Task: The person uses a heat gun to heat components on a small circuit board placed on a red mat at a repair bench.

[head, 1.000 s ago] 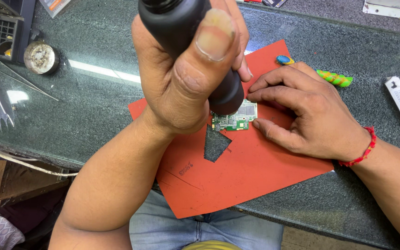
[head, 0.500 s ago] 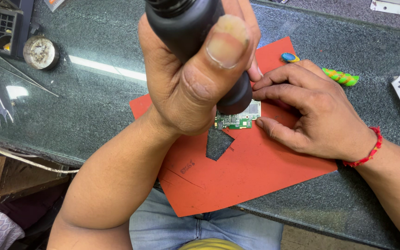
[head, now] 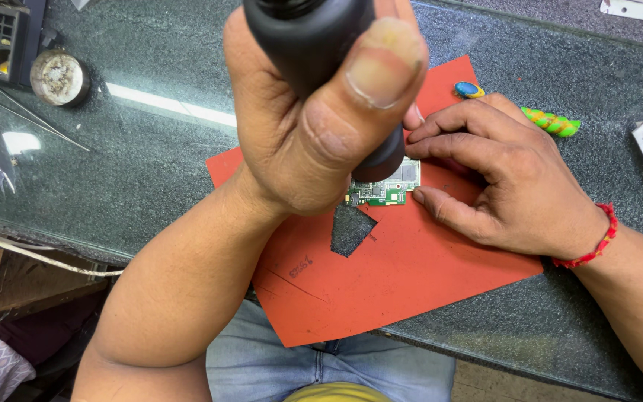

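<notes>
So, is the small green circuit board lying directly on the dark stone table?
No, the small green circuit board lies on the red rubber mat.

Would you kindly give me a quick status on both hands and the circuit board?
Left hand gripping black handheld tool, tip over board. Right hand pinning green circuit board on red mat. Nothing in the way.

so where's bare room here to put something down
Bare red mat below the right hand; bare dark counter between round tin and mat. Crowded around the circuit board, under the left hand gripping the black tool.
</notes>
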